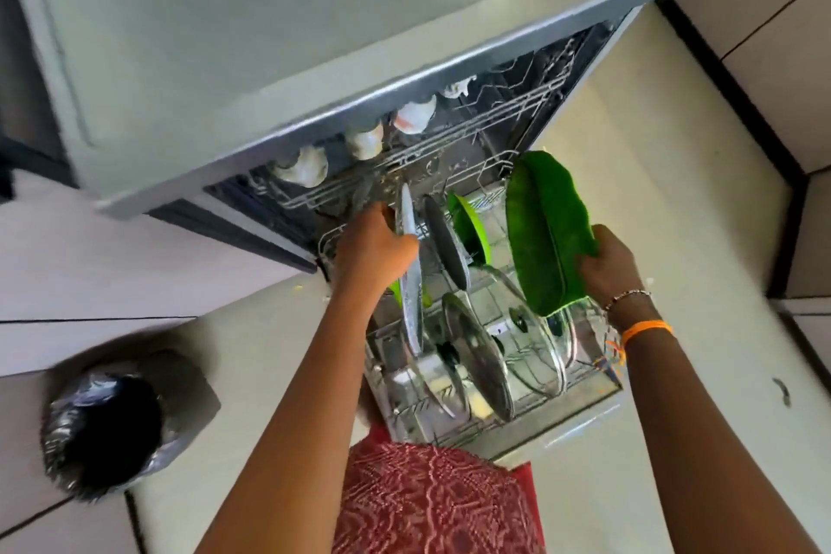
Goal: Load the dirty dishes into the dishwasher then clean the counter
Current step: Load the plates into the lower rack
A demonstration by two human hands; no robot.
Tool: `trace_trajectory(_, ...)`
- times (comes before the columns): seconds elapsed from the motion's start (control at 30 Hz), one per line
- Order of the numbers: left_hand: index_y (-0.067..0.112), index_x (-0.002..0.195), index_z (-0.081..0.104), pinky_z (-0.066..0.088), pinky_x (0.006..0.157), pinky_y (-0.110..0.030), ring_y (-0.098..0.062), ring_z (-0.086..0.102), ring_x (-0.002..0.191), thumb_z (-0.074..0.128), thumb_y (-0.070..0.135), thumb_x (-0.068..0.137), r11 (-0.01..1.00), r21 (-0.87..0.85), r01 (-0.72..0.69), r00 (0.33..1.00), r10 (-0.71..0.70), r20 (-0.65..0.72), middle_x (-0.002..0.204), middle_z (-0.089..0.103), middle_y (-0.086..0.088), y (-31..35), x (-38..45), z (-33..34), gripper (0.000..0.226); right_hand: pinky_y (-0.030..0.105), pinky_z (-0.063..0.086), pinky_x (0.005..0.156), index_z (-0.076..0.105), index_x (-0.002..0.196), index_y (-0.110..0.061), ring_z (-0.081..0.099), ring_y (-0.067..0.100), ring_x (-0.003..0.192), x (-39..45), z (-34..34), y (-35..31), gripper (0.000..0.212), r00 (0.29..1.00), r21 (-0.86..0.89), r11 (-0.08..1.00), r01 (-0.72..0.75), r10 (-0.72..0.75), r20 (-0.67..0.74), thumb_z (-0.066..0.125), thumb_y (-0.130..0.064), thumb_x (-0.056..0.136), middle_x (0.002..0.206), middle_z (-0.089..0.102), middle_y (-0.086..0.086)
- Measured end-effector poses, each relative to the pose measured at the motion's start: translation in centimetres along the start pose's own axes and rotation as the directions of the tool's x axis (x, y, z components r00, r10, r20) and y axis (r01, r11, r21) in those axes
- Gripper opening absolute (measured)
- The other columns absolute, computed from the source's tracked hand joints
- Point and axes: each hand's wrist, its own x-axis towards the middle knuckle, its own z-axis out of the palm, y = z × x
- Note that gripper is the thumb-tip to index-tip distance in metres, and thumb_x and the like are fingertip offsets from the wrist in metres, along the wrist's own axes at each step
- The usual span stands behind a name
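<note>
Head view, loading in progress: my left hand (375, 245) grips a steel plate (411, 283) standing on edge at the left of the lower rack (598, 391); my right hand (614, 263) holds a leaf-shaped green plate (546, 234) above the rack's right side, not yet slotted. Already racked: dark plate (447, 247), glass lids (483, 360), cups (364, 139) in the upper rack. Left to do, by my judgement: seating both plates, then wiping the tabletop
</note>
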Motion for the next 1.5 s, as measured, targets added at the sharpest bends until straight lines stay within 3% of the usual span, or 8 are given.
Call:
trace_trajectory(0.23, 0.012, 0.108, 0.055, 0.039, 0.067, -0.027, -0.030, 0.060, 0.091, 0.063, 0.014, 0.075, 1.000, -0.007, 0.017, 0.955, -0.018, -0.296, 0.094, 0.060, -0.004, 0.3, 6.7, 8.8, 0.034, 0.044, 0.043, 0.079, 0.044, 0.129, -0.009, 0.054, 0.047, 0.103, 12.6, 5.3, 6.5, 0.041, 0.997, -0.185, 0.979, 0.080, -0.077, 0.023, 0.046, -0.005, 0.088, 0.116, 0.057, 0.031)
trace_trajectory(0.4, 0.018, 0.087, 0.055, 0.031, 0.044, -0.005, 0.004, 0.052, 0.051, 0.065, 0.006, 0.071, 0.989, -0.134, -0.057, 0.910, -0.004, -0.414, 0.062, 0.055, 0.013, -1.8, 9.2, 13.1, 0.023, 0.042, 0.041, 0.081, 0.043, 0.130, -0.011, 0.053, 0.043, 0.107, 17.1, 10.9, 10.2, 0.045, 0.994, -0.221, 0.970, 0.106, -0.095, 0.061, 0.040, 0.002, 0.086, 0.119, 0.057, 0.027)
trace_trajectory(0.8, 0.023, 0.095, 0.063, 0.036, 0.048, -0.015, -0.005, 0.047, 0.051, 0.066, 0.009, 0.066, 0.986, -0.137, -0.099, 0.911, 0.035, -0.410, 0.065, 0.062, 0.001, -5.3, 11.4, 15.5, 0.033, 0.044, 0.042, 0.069, 0.042, 0.122, -0.004, 0.057, 0.045, 0.098, 20.1, 18.1, 12.3, 0.038, 0.967, -0.206, 0.945, 0.253, -0.241, 0.082, 0.040, 0.003, 0.085, 0.110, 0.058, 0.028)
trace_trajectory(1.03, 0.023, 0.099, 0.067, 0.029, 0.045, -0.012, -0.002, 0.037, 0.045, 0.062, 0.009, 0.064, 0.976, -0.157, -0.154, 0.904, 0.075, -0.421, 0.053, 0.047, 0.009, -5.8, 11.3, 15.3, 0.038, 0.045, 0.043, 0.074, 0.042, 0.120, -0.001, 0.056, 0.044, 0.099, 19.1, 18.1, 11.6, 0.034, 0.945, -0.326, 0.887, 0.326, -0.311, 0.099, 0.042, 0.004, 0.087, 0.108, 0.057, 0.026)
trace_trajectory(1.2, 0.022, 0.110, 0.068, 0.037, 0.058, -0.006, 0.000, 0.050, 0.064, 0.057, 0.017, 0.064, 0.977, -0.042, -0.208, 0.890, 0.171, -0.424, 0.075, 0.061, 0.013, -5.9, 10.6, 14.3, 0.048, 0.047, 0.043, 0.088, 0.036, 0.127, -0.004, 0.053, 0.043, 0.110, 22.0, 19.4, 10.4, 0.039, 0.929, -0.372, 0.866, 0.333, -0.233, 0.289, 0.044, -0.003, 0.088, 0.123, 0.051, 0.025)
trace_trajectory(1.33, 0.019, 0.109, 0.069, 0.033, 0.061, -0.012, -0.003, 0.046, 0.070, 0.058, 0.020, 0.071, 0.977, 0.051, -0.205, 0.861, 0.205, -0.465, 0.075, 0.048, 0.011, -5.7, 10.0, 13.3, 0.040, 0.046, 0.031, 0.106, 0.011, 0.146, -0.010, 0.035, 0.042, 0.129, 22.4, 18.4, 11.0, 0.075, 0.843, -0.332, 0.880, 0.341, -0.130, 0.522, 0.057, -0.015, 0.088, 0.145, 0.026, 0.023)
trace_trajectory(1.4, 0.018, 0.108, 0.069, 0.032, 0.068, -0.014, -0.001, 0.045, 0.073, 0.058, 0.023, 0.076, 0.978, 0.079, -0.193, 0.843, 0.206, -0.497, 0.083, 0.047, 0.010, -5.5, 9.6, 12.9, 0.035, 0.038, 0.023, 0.111, 0.006, 0.147, -0.009, 0.024, 0.034, 0.137, 21.4, 16.9, 11.3, 0.085, 0.838, -0.282, 0.872, 0.400, -0.224, 0.497, 0.063, -0.019, 0.085, 0.150, 0.020, 0.018)
trace_trajectory(1.5, 0.019, 0.107, 0.070, 0.038, 0.078, -0.021, -0.016, 0.053, 0.086, 0.057, 0.026, 0.079, 0.975, 0.126, -0.180, 0.825, 0.220, -0.521, 0.090, 0.047, 0.007, -4.8, 8.9, 12.2, 0.031, 0.025, 0.020, 0.108, 0.024, 0.144, -0.010, 0.030, 0.029, 0.134, 19.1, 13.8, 9.9, 0.077, 0.803, -0.102, 0.810, 0.577, -0.541, 0.250, 0.067, -0.020, 0.081, 0.145, 0.033, 0.014)
